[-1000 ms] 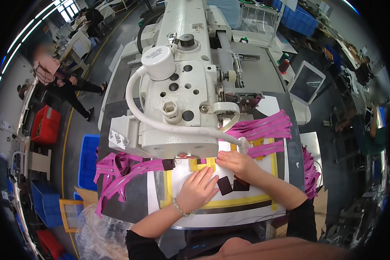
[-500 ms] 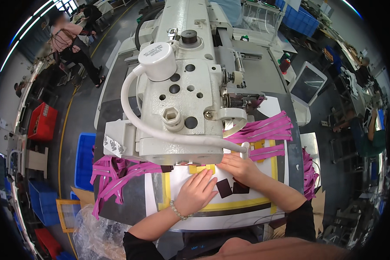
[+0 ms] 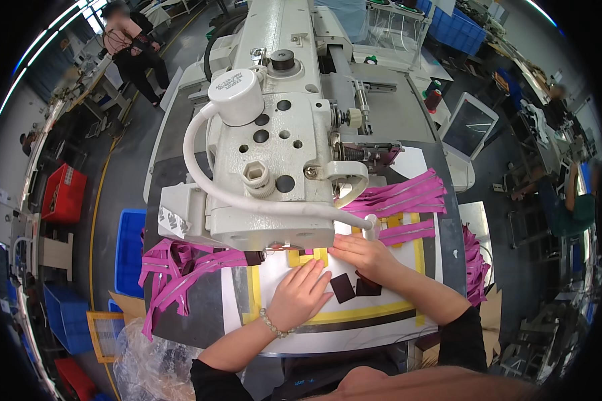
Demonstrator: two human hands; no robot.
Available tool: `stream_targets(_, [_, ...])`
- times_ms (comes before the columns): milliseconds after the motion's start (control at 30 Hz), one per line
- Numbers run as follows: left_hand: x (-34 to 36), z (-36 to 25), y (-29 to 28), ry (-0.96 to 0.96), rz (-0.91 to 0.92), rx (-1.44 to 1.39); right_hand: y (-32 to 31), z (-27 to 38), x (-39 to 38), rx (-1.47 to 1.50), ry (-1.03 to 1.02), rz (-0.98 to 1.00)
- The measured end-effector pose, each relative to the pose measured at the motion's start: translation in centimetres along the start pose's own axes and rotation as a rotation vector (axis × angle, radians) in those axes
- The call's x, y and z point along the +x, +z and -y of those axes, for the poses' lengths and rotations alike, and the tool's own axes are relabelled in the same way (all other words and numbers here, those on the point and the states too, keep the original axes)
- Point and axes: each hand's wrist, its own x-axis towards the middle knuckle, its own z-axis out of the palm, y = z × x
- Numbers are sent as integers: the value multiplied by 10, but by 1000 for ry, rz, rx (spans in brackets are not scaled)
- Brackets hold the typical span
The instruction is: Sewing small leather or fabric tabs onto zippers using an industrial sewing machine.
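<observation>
Though underside hidden, R hand [image 3: 366,258] grip unclear; L hand [image 3: 302,294] grip apart, at part-hidden yel. frame [image 3: 293,259].

Lettering marks 3 things: dark on the far white cap [image 3: 237,97], grey on the left white housing [image 3: 184,208], blue on the near dark garment [image 3: 314,375].

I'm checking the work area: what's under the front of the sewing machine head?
At the front edge of the sewing machine head, a yellow piece shows, with the left hand partly over it. Whatever lies farther back under the head is covered.
</observation>
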Motion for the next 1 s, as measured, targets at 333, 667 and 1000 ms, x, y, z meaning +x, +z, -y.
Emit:
stream_targets(333, [1,3,-2,3,-2,10,-2,0,4,-1,-5,9])
stream_targets(667, [0,0,-1,8,9,20,0,0,2,8,-11,31])
stream_targets(1000, [3,0,4,50,-29,113,6,5,19,-7,-133,-54])
